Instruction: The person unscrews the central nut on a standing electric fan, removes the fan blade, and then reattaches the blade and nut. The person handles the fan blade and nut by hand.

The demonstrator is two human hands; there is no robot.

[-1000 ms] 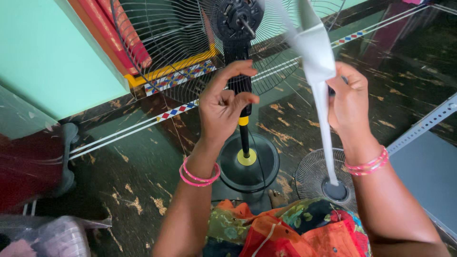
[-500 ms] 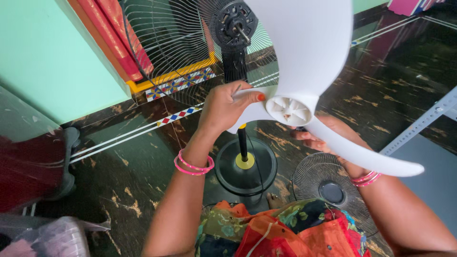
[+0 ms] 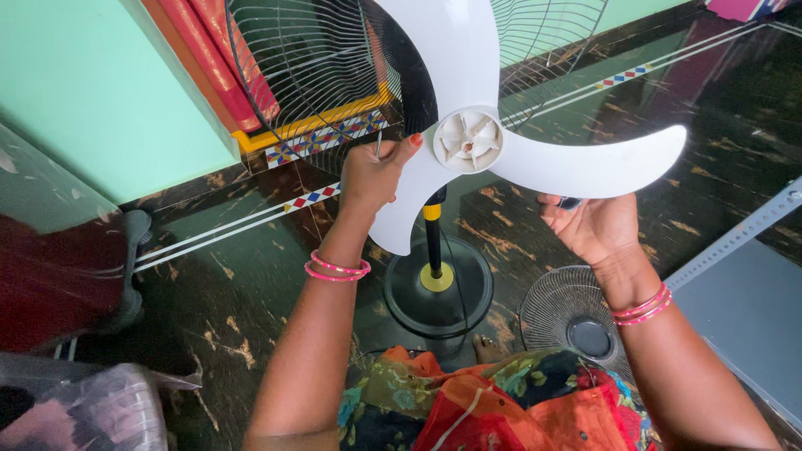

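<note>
I hold a white three-bladed fan blade (image 3: 455, 58) up in front of a black pedestal fan, its ribbed hub (image 3: 469, 141) facing me. My left hand (image 3: 372, 174) grips the lower-left blade, thumb on its front. My right hand (image 3: 591, 227) is palm up under the right blade, fingers curled behind its lower edge, with a small dark piece (image 3: 571, 202) between them. The blade hides the fan's motor. Behind it stands the wire rear grille (image 3: 309, 67). Below are the black pole with a yellow collar (image 3: 432, 242) and the round base (image 3: 437, 288).
A loose round wire front grille (image 3: 572, 313) lies on the dark patterned floor at the right. A grey perforated metal bar (image 3: 735, 238) edges a grey panel at far right. A green wall (image 3: 83, 92) and red cloth (image 3: 196, 50) are at left, a plastic bag (image 3: 92, 413) bottom left.
The blade, held edge-on in my right hand a second ago, has turned flat and risen in front of the motor. My left hand took hold of a blade.
</note>
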